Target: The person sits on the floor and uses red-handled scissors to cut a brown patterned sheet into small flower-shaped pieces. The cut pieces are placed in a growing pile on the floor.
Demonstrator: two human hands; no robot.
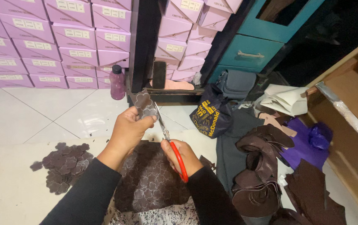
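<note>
Stacked lilac boxes (54,41) with pale labels (76,32); navy printed bag (210,114) beside.

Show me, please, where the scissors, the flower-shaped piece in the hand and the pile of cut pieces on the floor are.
scissors (178,160): head view, on the red handle in the right hand.
flower-shaped piece (144,103): head view, on its brown middle, above the left hand's fingers.
pile of cut pieces (65,164): head view, on the middle of the heap.

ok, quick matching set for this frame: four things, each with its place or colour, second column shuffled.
1. scissors
2. flower-shaped cutout
3. pile of cutouts
4. plastic bottle

a. on the floor mat, left of the arms
b. pinched in the left hand
c. red handles, in the right hand
d. standing by the stacked lilac boxes

Pairs: 1-c, 2-b, 3-a, 4-d
</note>
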